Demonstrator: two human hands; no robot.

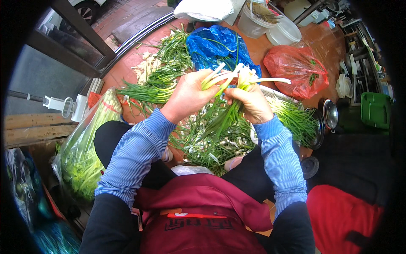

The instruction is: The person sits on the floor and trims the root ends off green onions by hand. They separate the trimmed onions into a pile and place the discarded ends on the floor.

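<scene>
Both hands are raised close together above a heap of leaf trimmings (pixel 219 149) on the floor. My left hand (pixel 193 93) grips several pale scallion stalks (pixel 211 79) between thumb and fingers. A bunch of scallions (pixel 233 117) is closed in my right hand (pixel 250 101), white ends up and green leaves hanging below. One white stalk sticks out to the right past that hand. Trimmed scallions (pixel 288 117) lie in a white plastic basket (pixel 276 93) to the right. More scallions (pixel 152 84) lie on the tiles at the left, beside cut-off roots and leaves.
A blue plastic bag (pixel 219 44) lies ahead, and a red plastic bag (pixel 295 71) sits to its right. Clear plastic wraps celery (pixel 92 149) by my left knee. White buckets (pixel 253 20) stand at the back. Steel pot lids (pixel 330 112) and a green bin (pixel 376 109) are at the right.
</scene>
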